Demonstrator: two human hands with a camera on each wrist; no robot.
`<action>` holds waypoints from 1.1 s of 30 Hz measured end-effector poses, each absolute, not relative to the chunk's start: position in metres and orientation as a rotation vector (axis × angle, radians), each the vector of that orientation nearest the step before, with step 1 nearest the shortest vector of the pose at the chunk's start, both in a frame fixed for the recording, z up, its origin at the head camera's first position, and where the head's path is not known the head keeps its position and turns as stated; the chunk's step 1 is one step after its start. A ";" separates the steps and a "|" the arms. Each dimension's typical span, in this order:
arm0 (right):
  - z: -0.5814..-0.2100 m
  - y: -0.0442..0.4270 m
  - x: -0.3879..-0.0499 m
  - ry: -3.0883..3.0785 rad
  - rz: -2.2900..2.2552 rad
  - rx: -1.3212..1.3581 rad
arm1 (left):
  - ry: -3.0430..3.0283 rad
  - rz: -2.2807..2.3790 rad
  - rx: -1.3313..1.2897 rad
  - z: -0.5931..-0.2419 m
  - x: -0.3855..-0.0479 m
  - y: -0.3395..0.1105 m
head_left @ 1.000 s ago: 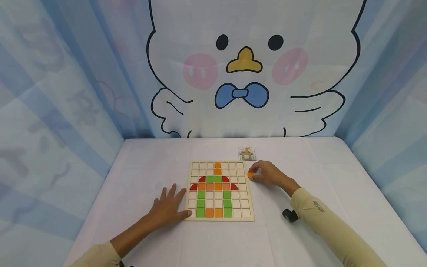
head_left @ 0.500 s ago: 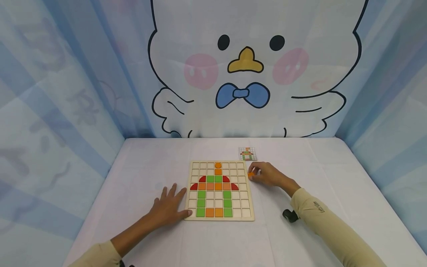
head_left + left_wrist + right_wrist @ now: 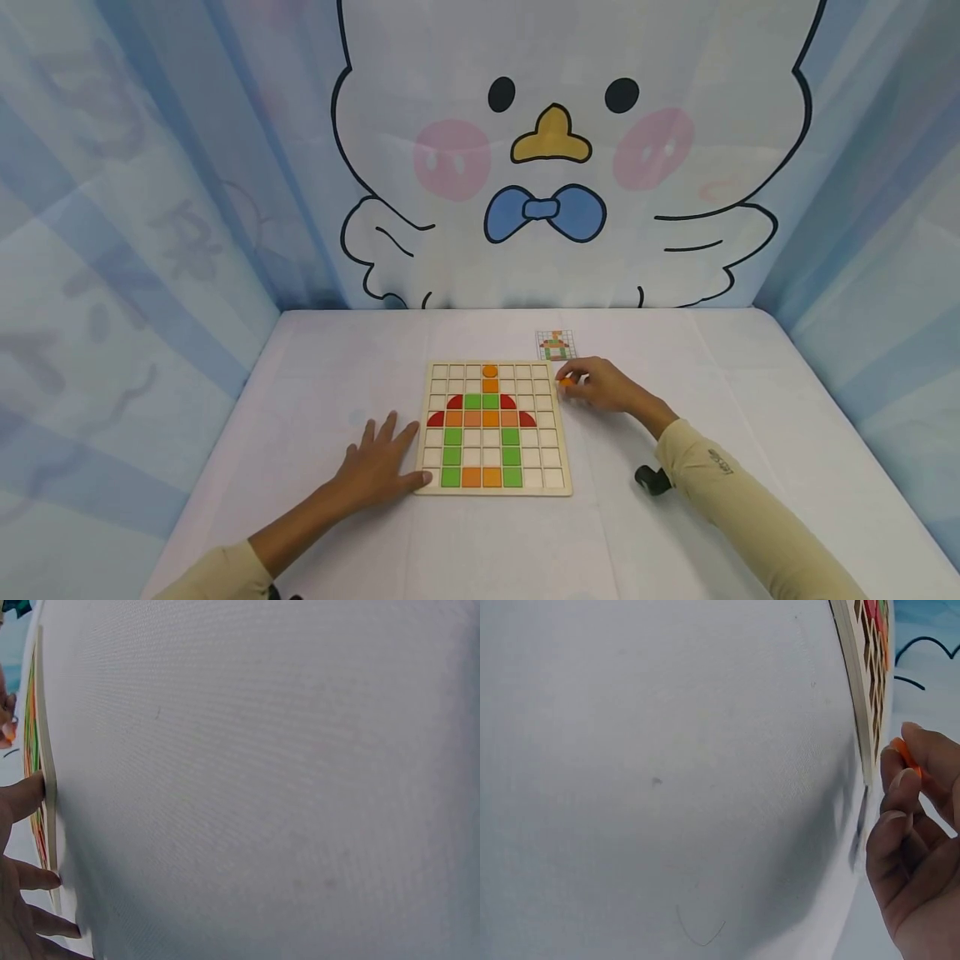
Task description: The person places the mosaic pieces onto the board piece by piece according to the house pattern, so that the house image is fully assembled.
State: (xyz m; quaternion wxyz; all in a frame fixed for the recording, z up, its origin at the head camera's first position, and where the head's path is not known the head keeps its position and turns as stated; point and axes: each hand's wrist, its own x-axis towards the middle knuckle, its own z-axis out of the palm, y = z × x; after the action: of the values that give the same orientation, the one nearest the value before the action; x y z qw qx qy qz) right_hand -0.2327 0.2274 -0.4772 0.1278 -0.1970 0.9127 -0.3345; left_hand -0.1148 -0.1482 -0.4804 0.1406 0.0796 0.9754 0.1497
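A square wooden grid board (image 3: pixel 546 479) lies on the table in the head view. Green, orange and red tiles fill some of its cells; an orange round tile (image 3: pixel 490 372) sits in the top row. My right hand (image 3: pixel 603 386), at the board's upper right edge, pinches a small orange piece (image 3: pixel 906 756) between thumb and fingers; the fingers partly cover its shape. My left hand (image 3: pixel 375 468) lies with spread, straight fingers at the board's left side, its thumb on the lower left corner. In the left wrist view, fingers (image 3: pixel 37 875) touch the board's edge.
A small printed card (image 3: pixel 556 345) with a similar coloured pattern lies just behind the board. A white cloth covers the table (image 3: pixel 495 550). A curtain with a cartoon figure (image 3: pixel 551 275) stands behind, and blue patterned curtains close off both sides.
My right hand has shifted slightly up along the board's right edge, and the orange piece has moved and turned a little in its fingers. The left hand stays in place.
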 end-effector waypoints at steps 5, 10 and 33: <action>-0.475 0.224 -0.235 2.623 -1.009 -0.544 | 2.815 0.432 0.231 -0.478 -0.114 -0.148; -0.473 0.220 -0.237 2.585 -1.053 -0.546 | 2.817 0.429 0.234 -0.479 -0.115 -0.148; -0.472 0.182 -0.257 2.497 -1.102 -0.673 | 2.825 0.446 0.233 -0.479 -0.116 -0.148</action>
State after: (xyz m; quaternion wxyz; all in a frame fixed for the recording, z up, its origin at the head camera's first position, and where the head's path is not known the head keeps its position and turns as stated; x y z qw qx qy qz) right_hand -0.2567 0.1820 -0.4721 0.1645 -0.2361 0.8761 -0.3869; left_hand -0.1156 -0.1480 -0.4788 0.1356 0.0805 0.9754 0.1540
